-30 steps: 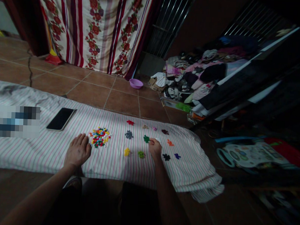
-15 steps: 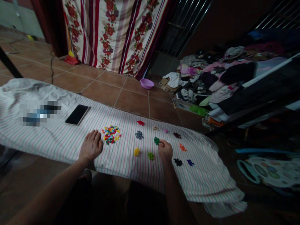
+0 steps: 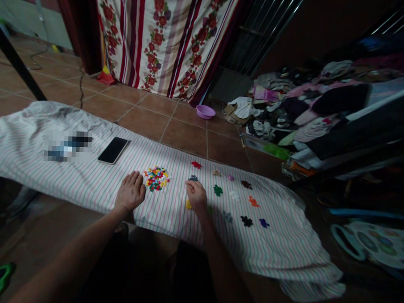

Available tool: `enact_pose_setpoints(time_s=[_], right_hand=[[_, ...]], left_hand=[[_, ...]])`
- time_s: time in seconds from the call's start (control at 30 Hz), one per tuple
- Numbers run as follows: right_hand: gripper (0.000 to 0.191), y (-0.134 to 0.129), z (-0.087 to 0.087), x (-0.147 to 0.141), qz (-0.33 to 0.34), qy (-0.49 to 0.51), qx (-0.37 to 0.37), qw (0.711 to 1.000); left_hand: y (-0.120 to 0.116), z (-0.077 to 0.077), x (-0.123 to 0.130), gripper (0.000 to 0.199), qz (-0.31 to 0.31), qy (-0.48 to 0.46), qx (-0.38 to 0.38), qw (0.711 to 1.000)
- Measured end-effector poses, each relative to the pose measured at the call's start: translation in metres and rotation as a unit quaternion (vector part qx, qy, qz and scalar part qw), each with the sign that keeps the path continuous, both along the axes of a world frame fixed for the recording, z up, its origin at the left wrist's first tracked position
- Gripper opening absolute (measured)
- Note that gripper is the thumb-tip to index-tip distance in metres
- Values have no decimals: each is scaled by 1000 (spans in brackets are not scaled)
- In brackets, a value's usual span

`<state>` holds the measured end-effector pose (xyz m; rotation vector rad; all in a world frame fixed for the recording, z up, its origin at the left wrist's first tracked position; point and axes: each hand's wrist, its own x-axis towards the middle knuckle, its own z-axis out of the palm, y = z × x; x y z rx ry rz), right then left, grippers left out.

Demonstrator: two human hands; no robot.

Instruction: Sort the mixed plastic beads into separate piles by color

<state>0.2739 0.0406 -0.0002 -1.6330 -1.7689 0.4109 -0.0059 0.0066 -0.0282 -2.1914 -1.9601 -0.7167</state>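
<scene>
My left hand (image 3: 130, 192) lies flat, fingers stretched out, on the striped cloth. Just right of its fingertips is a mixed pile of small colourful pieces (image 3: 157, 178), too small to name. My right hand (image 3: 196, 195) hovers between that pile and the dark green pieces (image 3: 217, 190), its fingers drawn together; whether anything is in them is hidden. It partly covers the dark grey pieces (image 3: 193, 178) and the yellow pieces (image 3: 188, 205). Around it lie single-colour clusters: red pieces (image 3: 196, 164), white pieces (image 3: 234, 195), orange pieces (image 3: 254, 201), black pieces (image 3: 246, 221) and several others.
A striped cloth (image 3: 172, 221) covers the long, narrow surface. On its left lie a phone (image 3: 113, 150) and a blurred-out item (image 3: 68, 147). Beyond are a purple basin (image 3: 205, 112) on the tiled floor, a floral curtain (image 3: 173, 38) and heaped clothes (image 3: 311, 98).
My right hand has moved left from the dark green pieces towards the mixed pile, uncovering the white pieces. My left hand stays flat beside the pile. The view has shifted slightly.
</scene>
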Motion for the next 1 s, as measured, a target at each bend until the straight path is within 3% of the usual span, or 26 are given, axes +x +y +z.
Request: enact_pose_setpoints(time_s=[0.2,0.43,1.0], right_hand=[[31,-8,-8,-54,91,-11,-28,995],[31,-7,-1,-88,164,-42,-46,985],[29,-1,11,-102,140,-102,-100,980]], left_hand=[[0,-1,0,45,-5,-16,-5,1000],[0,0,0,44,-3,-18,-2,1000],[0,2,1,45,-5,-27,-14,1000]])
